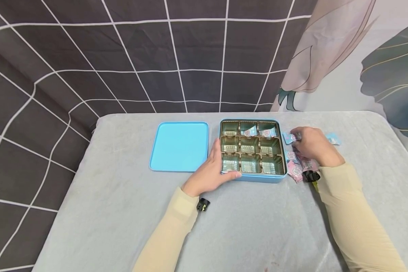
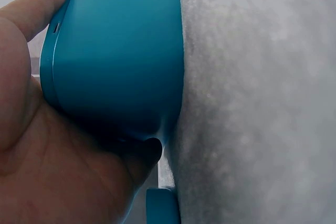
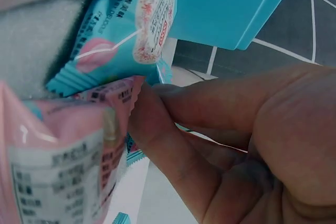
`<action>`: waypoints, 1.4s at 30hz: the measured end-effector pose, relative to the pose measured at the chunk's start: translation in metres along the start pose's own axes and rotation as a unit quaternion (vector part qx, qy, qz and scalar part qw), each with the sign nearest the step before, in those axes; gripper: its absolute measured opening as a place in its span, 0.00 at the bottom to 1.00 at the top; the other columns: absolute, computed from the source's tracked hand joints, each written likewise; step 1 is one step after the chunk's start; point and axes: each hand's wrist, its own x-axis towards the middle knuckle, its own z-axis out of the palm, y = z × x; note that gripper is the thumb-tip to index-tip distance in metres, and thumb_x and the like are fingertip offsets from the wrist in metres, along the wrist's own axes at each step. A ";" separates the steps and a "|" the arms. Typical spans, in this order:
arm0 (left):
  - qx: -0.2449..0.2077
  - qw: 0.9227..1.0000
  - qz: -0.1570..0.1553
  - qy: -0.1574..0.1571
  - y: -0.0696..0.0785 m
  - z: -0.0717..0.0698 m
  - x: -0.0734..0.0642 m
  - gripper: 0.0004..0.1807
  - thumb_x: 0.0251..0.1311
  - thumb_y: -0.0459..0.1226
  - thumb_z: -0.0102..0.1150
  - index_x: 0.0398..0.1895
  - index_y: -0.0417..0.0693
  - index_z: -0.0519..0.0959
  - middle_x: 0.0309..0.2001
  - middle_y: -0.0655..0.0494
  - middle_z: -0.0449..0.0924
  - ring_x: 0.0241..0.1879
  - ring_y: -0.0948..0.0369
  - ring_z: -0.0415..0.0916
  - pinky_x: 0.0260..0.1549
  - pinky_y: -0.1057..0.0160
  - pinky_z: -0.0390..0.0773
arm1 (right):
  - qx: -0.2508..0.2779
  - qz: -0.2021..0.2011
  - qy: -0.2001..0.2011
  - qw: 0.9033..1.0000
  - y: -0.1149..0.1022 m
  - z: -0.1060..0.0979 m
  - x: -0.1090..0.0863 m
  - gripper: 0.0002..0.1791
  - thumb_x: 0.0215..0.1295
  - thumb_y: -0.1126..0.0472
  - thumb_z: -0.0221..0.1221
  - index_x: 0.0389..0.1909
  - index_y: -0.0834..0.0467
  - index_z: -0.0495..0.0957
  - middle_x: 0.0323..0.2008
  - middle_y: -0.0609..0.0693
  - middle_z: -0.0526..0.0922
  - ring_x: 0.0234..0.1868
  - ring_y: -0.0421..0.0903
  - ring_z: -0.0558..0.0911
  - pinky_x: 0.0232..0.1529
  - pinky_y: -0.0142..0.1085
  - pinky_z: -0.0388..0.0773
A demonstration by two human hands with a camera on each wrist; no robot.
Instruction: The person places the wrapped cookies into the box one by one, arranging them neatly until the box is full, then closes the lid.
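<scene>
My left hand [image 1: 207, 172] rests against the near left corner of a blue tin [image 1: 261, 178]. Its fingers lie straight along the left side, and the thumb stretches over the front rim. A gold tray [image 1: 249, 153] with several compartments sits in the tin. Two blue wrapped sweets lie in its back row, one in the middle compartment [image 1: 249, 131] and one in the right [image 1: 268, 132]. Right of the tin, my right hand [image 1: 314, 145] pinches a blue wrapped sweet [image 1: 288, 138], its fingertips partly hiding it. Close to those fingers are a pink sweet [image 3: 63, 166] and another blue sweet [image 3: 121, 30].
A flat blue lid [image 1: 179, 146] lies left of the tin on the grey cloth-covered table [image 1: 115, 211]. Loose pink sweets [image 1: 295, 172] lie beside the tin's right side, and a blue sweet [image 1: 333, 138] lies beyond my right hand. A checked curtain [image 1: 197, 56] hangs behind.
</scene>
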 end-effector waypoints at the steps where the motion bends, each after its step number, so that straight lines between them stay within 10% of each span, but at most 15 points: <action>1: 0.000 1.000 -0.001 -0.001 0.000 0.000 0.000 0.67 0.63 0.62 0.60 0.78 0.40 0.22 0.79 0.45 0.17 0.79 0.54 0.22 0.74 0.56 0.41 | 0.001 0.002 0.002 1.000 0.000 0.000 0.000 0.24 0.63 0.69 0.57 0.60 0.72 0.72 0.49 0.76 0.78 0.45 0.66 0.78 0.55 0.64 0.71; 42: -0.001 1.000 0.008 -0.003 -0.003 0.000 0.001 0.67 0.63 0.63 0.59 0.78 0.42 0.21 0.79 0.46 0.16 0.78 0.56 0.21 0.75 0.56 0.41 | 0.056 0.001 0.123 0.991 -0.015 0.007 -0.004 0.24 0.70 0.64 0.55 0.59 0.79 0.70 0.50 0.77 0.74 0.57 0.72 0.70 0.57 0.63 0.65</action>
